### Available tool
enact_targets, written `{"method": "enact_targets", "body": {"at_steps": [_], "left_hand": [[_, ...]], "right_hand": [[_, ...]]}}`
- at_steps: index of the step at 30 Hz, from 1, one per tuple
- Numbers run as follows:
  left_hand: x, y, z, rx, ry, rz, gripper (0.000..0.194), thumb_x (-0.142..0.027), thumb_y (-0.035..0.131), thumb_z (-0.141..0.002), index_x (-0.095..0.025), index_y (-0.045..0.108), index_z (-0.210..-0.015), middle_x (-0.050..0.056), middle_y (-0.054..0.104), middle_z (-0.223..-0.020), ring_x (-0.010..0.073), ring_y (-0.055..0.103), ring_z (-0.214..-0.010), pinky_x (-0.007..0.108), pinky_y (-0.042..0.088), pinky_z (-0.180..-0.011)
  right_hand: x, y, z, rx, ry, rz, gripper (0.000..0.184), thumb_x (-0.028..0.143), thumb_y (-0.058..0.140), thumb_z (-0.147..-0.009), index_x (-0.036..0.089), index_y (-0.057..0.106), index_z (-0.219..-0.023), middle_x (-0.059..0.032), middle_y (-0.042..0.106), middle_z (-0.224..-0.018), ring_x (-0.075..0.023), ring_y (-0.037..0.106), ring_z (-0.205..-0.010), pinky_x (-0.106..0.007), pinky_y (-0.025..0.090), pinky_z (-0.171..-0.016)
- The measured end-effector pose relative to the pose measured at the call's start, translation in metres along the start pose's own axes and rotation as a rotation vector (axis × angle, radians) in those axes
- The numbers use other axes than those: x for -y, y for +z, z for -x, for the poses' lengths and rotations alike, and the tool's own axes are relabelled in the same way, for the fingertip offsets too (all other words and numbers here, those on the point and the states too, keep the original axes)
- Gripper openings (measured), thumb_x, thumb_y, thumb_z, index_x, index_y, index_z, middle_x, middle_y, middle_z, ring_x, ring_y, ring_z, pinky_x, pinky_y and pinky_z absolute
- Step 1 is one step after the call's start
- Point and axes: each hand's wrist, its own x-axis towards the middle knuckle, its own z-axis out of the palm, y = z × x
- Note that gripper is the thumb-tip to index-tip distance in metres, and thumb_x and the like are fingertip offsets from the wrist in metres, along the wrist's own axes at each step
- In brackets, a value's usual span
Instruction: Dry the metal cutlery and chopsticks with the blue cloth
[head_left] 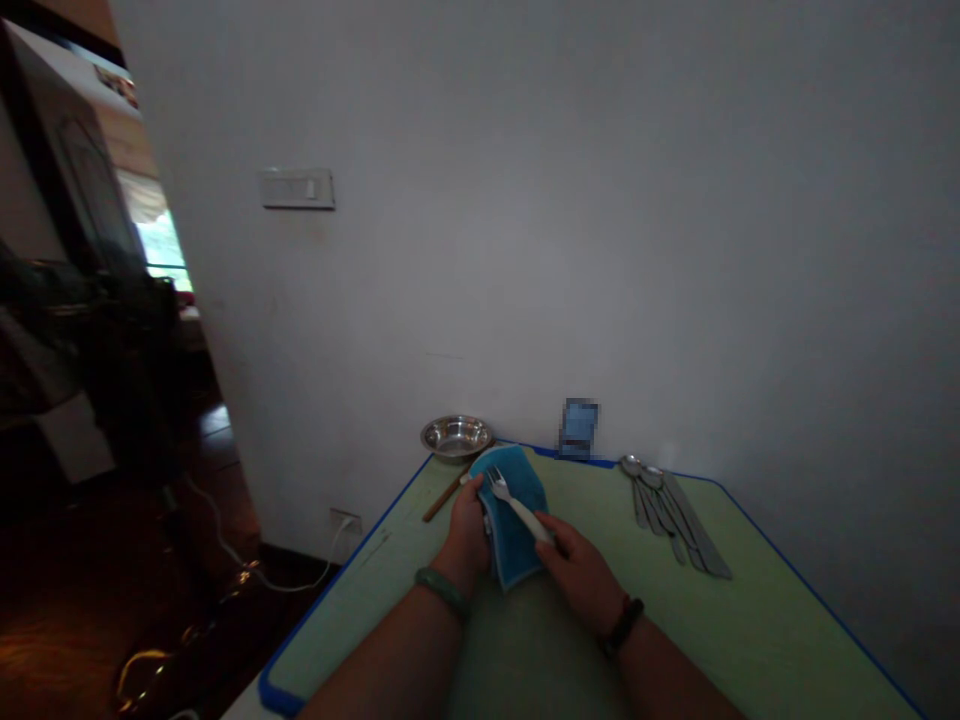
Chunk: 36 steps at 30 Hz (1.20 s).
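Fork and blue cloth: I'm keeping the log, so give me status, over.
Left hand holding blue cloth. Right hand gripping fork by pale handle, tines over cloth. Nothing blocking the fork; cutlery off right, metal bowl beyond left hand.

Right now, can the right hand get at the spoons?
Reach, probably yes; a free grasp, probably not: the right hand is holding the fork, which would likely need setting down first. Nothing seems to stand between it and the spoons.
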Motion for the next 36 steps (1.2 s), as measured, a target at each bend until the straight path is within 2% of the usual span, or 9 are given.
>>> {"method": "enact_targets", "body": {"at_steps": [5, 13, 18, 26, 36], "left_hand": [[0.0, 0.0, 0.002, 0.056, 0.031, -0.095, 0.032, -0.035, 0.043, -0.077, -0.01, 0.063, -0.078, 0.01, 0.067, -0.061, 0.023, 0.065, -0.061, 0.035, 0.052, -0.06], [-0.001, 0.001, 0.001, 0.034, 0.041, -0.077, 0.033, -0.035, 0.042, -0.077, -0.01, 0.063, -0.079, 0.009, 0.066, -0.06, 0.0244, 0.065, -0.064, 0.038, 0.052, -0.066], [-0.001, 0.002, 0.002, 0.013, 0.056, -0.081, 0.036, -0.035, 0.039, -0.079, -0.009, 0.063, -0.083, 0.01, 0.067, -0.063, 0.023, 0.065, -0.064, 0.036, 0.052, -0.065], [-0.001, 0.001, -0.001, -0.006, 0.048, -0.05, 0.041, -0.038, 0.038, -0.079, -0.007, 0.062, -0.091, 0.011, 0.068, -0.067, 0.0254, 0.065, -0.067, 0.04, 0.051, -0.067], [-0.001, 0.0, -0.002, -0.02, 0.085, -0.013, 0.042, -0.037, 0.04, -0.08, -0.005, 0.061, -0.098, 0.012, 0.069, -0.073, 0.026, 0.065, -0.075, 0.04, 0.049, -0.078]], "right_hand": [[0.002, 0.001, 0.001, -0.005, 0.006, -0.002, 0.048, 0.037, 0.051, -0.076, 0.018, 0.051, -0.12, -0.0069, 0.056, -0.12, -0.0198, 0.051, -0.11, -0.036, 0.038, -0.096], [0.005, 0.0, 0.0, 0.0, 0.001, -0.005, 0.047, 0.035, 0.053, -0.074, 0.019, 0.053, -0.118, -0.006, 0.058, -0.117, -0.0208, 0.054, -0.105, -0.037, 0.04, -0.094], [0.005, 0.0, 0.0, 0.011, 0.026, 0.013, 0.049, 0.034, 0.053, -0.073, 0.018, 0.052, -0.12, -0.0072, 0.056, -0.119, -0.0206, 0.054, -0.106, -0.036, 0.04, -0.095], [0.006, 0.0, 0.001, 0.036, 0.038, -0.03, 0.049, 0.032, 0.055, -0.072, 0.02, 0.051, -0.119, -0.0052, 0.058, -0.117, -0.0202, 0.055, -0.104, -0.037, 0.041, -0.094], [0.011, -0.001, 0.002, -0.11, 0.004, -0.013, 0.044, 0.036, 0.051, -0.075, 0.017, 0.056, -0.115, -0.0068, 0.057, -0.118, -0.0201, 0.051, -0.109, -0.035, 0.038, -0.097]]}}
